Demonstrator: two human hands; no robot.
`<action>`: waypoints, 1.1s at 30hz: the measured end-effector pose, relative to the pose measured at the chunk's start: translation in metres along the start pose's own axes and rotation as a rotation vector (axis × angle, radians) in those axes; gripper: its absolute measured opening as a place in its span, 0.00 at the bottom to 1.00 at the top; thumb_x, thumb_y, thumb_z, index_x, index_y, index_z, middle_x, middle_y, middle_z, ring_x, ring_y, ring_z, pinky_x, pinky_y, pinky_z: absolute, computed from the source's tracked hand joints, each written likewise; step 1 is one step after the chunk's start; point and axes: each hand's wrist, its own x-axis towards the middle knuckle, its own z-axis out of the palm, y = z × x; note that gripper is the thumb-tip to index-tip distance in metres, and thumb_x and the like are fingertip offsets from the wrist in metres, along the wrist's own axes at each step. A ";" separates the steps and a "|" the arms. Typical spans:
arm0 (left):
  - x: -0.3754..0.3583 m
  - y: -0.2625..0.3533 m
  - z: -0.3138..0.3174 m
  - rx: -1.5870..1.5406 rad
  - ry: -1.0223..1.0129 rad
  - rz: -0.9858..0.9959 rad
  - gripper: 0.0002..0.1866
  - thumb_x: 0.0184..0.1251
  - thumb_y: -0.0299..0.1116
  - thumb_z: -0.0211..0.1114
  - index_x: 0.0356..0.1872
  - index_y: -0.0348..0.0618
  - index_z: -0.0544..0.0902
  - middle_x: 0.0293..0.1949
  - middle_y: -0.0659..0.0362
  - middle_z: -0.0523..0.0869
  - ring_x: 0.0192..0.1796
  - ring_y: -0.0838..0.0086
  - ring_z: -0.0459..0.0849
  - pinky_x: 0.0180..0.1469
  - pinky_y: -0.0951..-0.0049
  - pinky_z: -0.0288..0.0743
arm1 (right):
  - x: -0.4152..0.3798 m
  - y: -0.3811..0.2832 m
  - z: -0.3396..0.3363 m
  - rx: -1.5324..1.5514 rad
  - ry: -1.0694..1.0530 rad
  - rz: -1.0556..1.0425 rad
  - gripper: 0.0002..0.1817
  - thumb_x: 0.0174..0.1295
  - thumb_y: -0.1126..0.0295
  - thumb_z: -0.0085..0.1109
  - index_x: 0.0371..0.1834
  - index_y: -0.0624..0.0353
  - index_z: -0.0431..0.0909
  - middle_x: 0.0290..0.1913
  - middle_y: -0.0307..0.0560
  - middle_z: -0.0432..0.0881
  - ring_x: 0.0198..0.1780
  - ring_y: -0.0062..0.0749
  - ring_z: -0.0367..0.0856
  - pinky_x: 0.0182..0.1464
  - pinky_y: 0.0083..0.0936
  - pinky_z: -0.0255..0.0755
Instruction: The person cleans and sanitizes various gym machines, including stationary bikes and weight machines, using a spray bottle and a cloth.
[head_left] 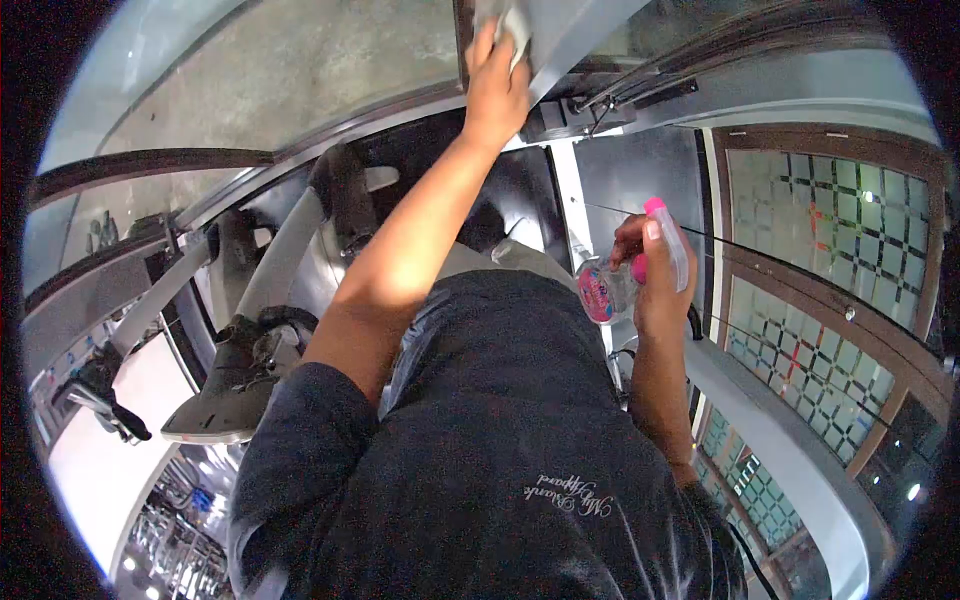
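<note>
My left hand [492, 95] reaches far forward, fingers bent over a whitish cloth [517, 35]. The cloth lies against a grey metal frame beam [575, 45], and part of it is hidden by the fingers. Lower and to the right, my right hand [655, 265] is wrapped round a clear spray bottle with a pink nozzle [655, 206]. Its see-through body [600, 292] has a pink label and is tilted toward the left, close to my waist.
Grey machine arms and a padded part [215, 390] stand on the left. Thin cables run across the right, past windows with a chequered pattern [830, 215]. A rounded grey frame [790, 450] curves by my right side. A glass or mirror panel [300, 70] lies at upper left.
</note>
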 end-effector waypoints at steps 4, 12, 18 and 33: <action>-0.069 -0.052 0.026 -0.021 -0.095 -0.255 0.23 0.68 0.18 0.59 0.65 0.34 0.78 0.73 0.40 0.71 0.71 0.39 0.71 0.73 0.50 0.66 | 0.007 0.006 -0.002 -0.037 0.002 -0.004 0.22 0.76 0.52 0.59 0.38 0.65 0.82 0.28 0.43 0.82 0.30 0.25 0.81 0.36 0.25 0.72; -0.005 -0.016 -0.003 -0.230 -0.016 -0.200 0.23 0.69 0.20 0.61 0.66 0.35 0.79 0.71 0.40 0.75 0.71 0.43 0.74 0.75 0.57 0.67 | 0.019 0.006 0.006 -0.104 -0.042 -0.018 0.22 0.76 0.52 0.57 0.38 0.63 0.83 0.29 0.43 0.83 0.31 0.25 0.81 0.36 0.24 0.70; 0.010 -0.003 -0.004 -0.181 0.023 -0.144 0.23 0.74 0.19 0.54 0.68 0.32 0.77 0.73 0.35 0.72 0.76 0.42 0.70 0.76 0.63 0.64 | 0.018 0.011 0.013 -0.098 -0.057 0.027 0.23 0.76 0.50 0.58 0.39 0.63 0.83 0.30 0.43 0.83 0.31 0.25 0.81 0.36 0.24 0.70; -0.061 -0.084 0.026 -0.242 0.060 -0.328 0.19 0.70 0.21 0.61 0.62 0.36 0.81 0.71 0.40 0.76 0.72 0.43 0.75 0.74 0.59 0.69 | 0.049 0.053 0.053 -0.120 -0.090 0.185 0.23 0.77 0.50 0.58 0.40 0.62 0.83 0.31 0.43 0.83 0.31 0.26 0.81 0.35 0.25 0.70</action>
